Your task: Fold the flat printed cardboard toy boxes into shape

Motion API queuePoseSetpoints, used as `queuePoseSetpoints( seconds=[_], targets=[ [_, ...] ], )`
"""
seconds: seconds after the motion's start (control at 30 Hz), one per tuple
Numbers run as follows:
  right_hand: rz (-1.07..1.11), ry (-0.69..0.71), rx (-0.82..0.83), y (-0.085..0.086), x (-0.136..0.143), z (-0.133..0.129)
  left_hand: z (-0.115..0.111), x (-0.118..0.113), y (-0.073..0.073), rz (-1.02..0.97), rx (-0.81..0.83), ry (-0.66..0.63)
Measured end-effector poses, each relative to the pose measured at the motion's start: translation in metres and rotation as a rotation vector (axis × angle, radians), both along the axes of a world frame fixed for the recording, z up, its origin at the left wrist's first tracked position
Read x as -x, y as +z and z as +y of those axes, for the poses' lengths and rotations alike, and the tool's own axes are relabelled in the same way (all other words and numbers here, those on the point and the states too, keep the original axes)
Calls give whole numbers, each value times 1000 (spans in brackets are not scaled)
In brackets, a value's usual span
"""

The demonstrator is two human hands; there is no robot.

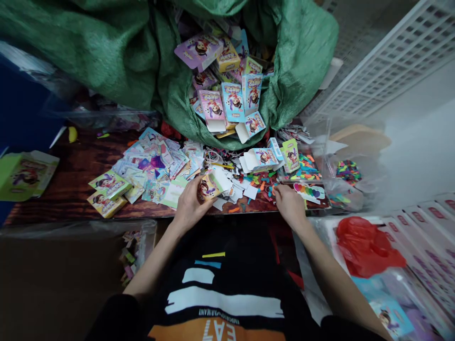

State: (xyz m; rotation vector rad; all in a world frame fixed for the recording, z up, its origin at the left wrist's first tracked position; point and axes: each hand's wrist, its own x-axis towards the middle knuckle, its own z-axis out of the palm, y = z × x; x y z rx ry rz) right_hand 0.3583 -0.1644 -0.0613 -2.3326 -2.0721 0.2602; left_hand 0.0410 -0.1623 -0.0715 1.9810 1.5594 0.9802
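Note:
My left hand is closed around a small yellow cardboard box printed with a cartoon girl. The box's white end flap is open and points right. My right hand has its thumb and fingers pinched together at the edge of a spread of small bright rubbery pieces that look like uninflated balloons. What sits between those fingertips, if anything, is too small to make out. Beside the left hand lies a pile of printed cards. White paper slips lie between the hands.
A green woven sack full of small printed boxes leans over the table's back. Two filled boxes lie at left. A card with coloured hearts is right of my hand. Red plastic and a white grid panel stand right.

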Motion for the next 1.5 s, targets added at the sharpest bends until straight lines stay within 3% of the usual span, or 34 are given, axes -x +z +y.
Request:
queuePoseSetpoints(
  seconds=[0.13,0.37,0.67,0.8,1.03,1.13,1.3,1.43,1.5],
  targets=[
    [52,66,-127,-10,16,13,1,2,-2,0,9,-11],
    [57,52,-107,-25,28,30,-1,12,-3,22,48,-47],
    [583,80,-314,-14,12,31,1,19,-11,-2,64,-29],
    [471,84,-294,-16,13,32,0,16,-9,-10,59,-27],
    [249,61,-123,-28,21,32,-4,13,-8,10,92,-36],
    [271,38,-132,-27,22,36,-3,11,-8,19,84,-47],
    [707,-62,-282,-13,15,38,-2,7,-7,40,71,-74],
    [1178,-313,-94,2,12,35,-1,-1,-4,48,77,-92],
    [1332,-375,3,9,15,33,-1,-5,-2,30,87,-104]
  ],
)
